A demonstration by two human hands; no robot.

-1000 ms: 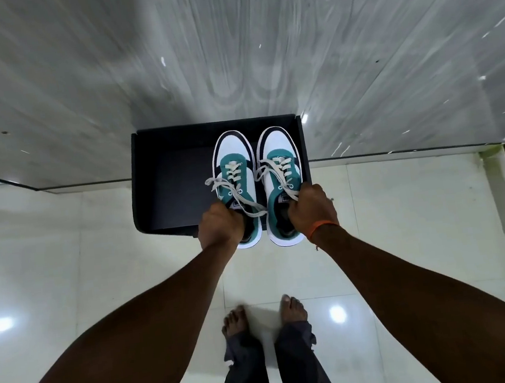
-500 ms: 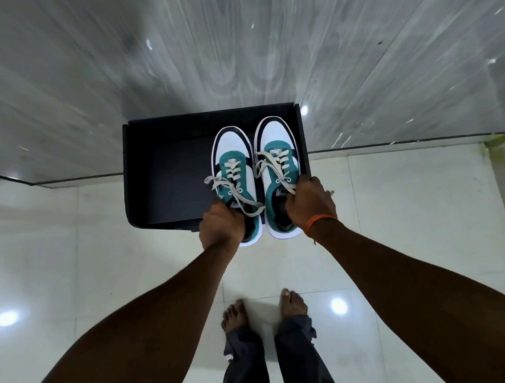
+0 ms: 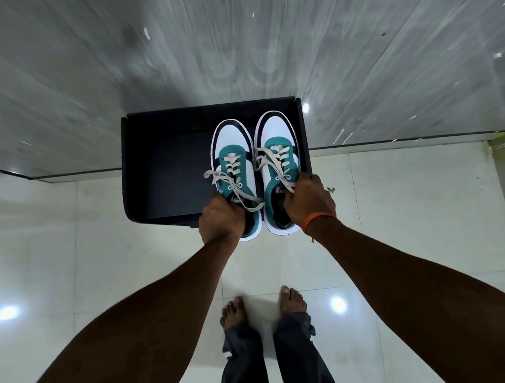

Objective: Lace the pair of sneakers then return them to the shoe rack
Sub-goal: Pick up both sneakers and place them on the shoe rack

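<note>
Pale floor tiles [image 3: 63, 250] below; each grip clasps a sneaker's heel, left hand [image 3: 221, 218], right hand [image 3: 309, 203], toes over the black rack [image 3: 161, 176].

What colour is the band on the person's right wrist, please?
Orange; the wristband shows clearly in the head view, just behind the right hand.

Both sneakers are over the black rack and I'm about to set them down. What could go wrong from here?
The loose end of the cream lace on the left teal-and-white sneaker hangs sideways and could get trapped under the sole. The right teal-and-white sneaker sits close to the side wall of the black shoe rack and may scrape it. Both heels overhang the rack's front edge, so if the left hand and right hand release early, the shoes could tip out.
</note>
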